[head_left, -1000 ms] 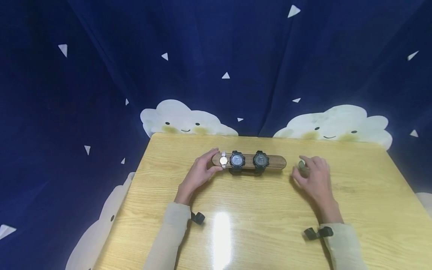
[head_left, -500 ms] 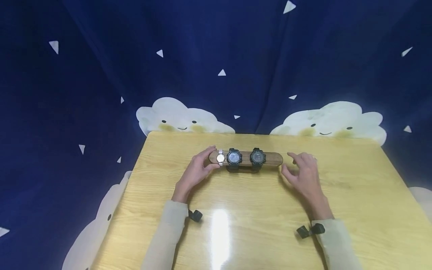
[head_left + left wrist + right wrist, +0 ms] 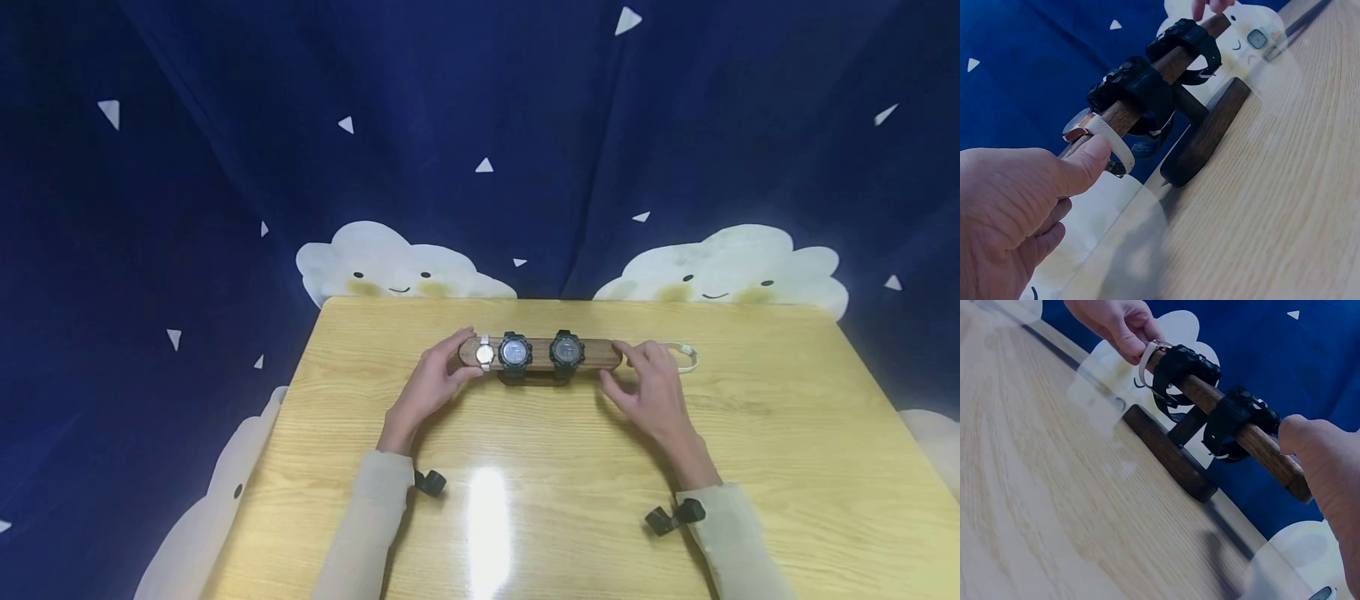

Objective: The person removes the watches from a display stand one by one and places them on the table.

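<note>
A brown wooden watch stand [image 3: 602, 355] has a raised bar above a dark base [image 3: 1210, 139]. Its bar carries a slim white-strapped watch [image 3: 485, 355] at the left and two chunky black digital watches, one near the middle [image 3: 515, 352] and one further right [image 3: 567, 350]. My left hand [image 3: 432, 380] grips the left end of the bar, thumb beside the white strap. At the opposite end, the thumb and fingers of my right hand [image 3: 651, 390] curl round the bar's tip. The left wrist view shows those right fingers [image 3: 1210, 7] from the far side.
A pale-strapped watch with a small squarish face [image 3: 688, 357] lies on the wooden table [image 3: 570, 467], just right of my right hand. Behind the table hangs a dark blue curtain [image 3: 420, 175] with clouds and triangles.
My right hand has let go of the pale-strapped watch, leaving it on the table, and has moved left to the bar's right end. The left hand keeps its grip on the left end.
</note>
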Available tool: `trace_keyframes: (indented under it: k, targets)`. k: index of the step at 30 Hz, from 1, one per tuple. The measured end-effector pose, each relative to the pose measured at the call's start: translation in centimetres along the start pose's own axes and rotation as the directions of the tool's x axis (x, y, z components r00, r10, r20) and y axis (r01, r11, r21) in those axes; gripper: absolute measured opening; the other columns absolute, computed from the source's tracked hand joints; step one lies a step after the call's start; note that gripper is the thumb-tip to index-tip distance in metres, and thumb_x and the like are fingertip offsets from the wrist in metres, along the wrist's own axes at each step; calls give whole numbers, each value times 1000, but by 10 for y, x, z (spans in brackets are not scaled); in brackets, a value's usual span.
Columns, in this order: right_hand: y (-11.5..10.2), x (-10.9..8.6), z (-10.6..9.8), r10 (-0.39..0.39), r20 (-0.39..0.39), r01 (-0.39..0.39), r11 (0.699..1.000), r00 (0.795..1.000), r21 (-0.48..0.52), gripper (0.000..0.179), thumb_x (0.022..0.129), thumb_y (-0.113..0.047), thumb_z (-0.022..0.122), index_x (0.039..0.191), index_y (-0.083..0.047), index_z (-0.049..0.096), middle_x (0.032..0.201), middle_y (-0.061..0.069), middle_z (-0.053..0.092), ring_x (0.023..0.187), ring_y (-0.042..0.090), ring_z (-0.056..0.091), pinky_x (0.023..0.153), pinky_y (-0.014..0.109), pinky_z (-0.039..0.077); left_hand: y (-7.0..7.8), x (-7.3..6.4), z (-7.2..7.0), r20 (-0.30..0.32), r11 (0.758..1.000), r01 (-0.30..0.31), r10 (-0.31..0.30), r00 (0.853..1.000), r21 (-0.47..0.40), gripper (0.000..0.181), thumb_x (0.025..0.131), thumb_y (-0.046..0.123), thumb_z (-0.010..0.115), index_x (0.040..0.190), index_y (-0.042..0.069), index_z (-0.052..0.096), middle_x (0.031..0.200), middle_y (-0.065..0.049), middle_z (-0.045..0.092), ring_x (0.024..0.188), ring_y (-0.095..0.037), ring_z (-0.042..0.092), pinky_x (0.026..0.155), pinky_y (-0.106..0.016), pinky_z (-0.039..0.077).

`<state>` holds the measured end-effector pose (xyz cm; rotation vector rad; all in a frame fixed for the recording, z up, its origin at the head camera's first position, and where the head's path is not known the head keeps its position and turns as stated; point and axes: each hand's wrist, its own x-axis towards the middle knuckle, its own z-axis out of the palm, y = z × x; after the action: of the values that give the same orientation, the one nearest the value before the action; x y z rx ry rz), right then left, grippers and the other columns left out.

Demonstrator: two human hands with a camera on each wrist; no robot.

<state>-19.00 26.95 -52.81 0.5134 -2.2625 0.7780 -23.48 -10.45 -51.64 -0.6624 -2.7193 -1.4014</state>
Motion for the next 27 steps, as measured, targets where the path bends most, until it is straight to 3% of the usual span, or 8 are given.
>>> trace_keyframes:
  k: [12,27]
  targets:
    - [-10,-3,5,78,113,-74,996,990,-40,66,76,-31,90,130,1,69,90,11,51,85,27,40,75,38,26,0,-1,0,0,1000,5,-5,1000,3,71,92,24,80,154,7,50,161,-10,47,150,-28,42,126,-41,32]
    - [-22,9,18,12,48,-12,1000,999,-5,53,77,-35,87,118,-2,75,85,5,51,81,25,39,73,39,26,1,-1,0,4,1000,14,-14,1000,-7,72,92,24,80,156,9,49,162,-11,45,151,-27,41,126,-39,30]
